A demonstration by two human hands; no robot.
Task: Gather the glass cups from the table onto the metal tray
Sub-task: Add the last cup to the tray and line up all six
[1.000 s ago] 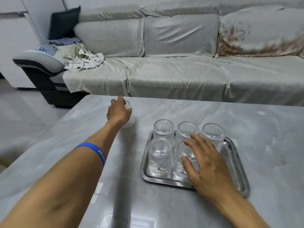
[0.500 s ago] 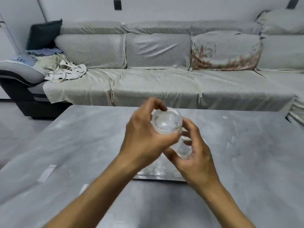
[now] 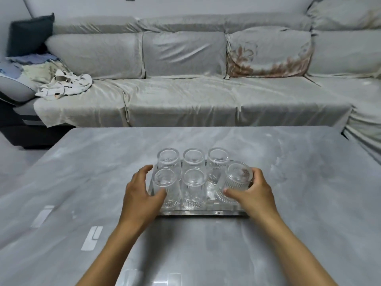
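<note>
Six glass cups sit mouth-down on the metal tray (image 3: 203, 213) in two rows of three, near the middle of the grey table (image 3: 299, 203). At the tray's left edge, the left hand (image 3: 142, 195) cups the near-left cup (image 3: 166, 187), thumb on its wall, fingers spread. The near-middle cup (image 3: 193, 188) stands upright beside it. At the right, the right hand (image 3: 253, 193) grips the tilted near-right cup (image 3: 234, 185), leaning left. Bare tabletop lies open on every side of the tray.
</note>
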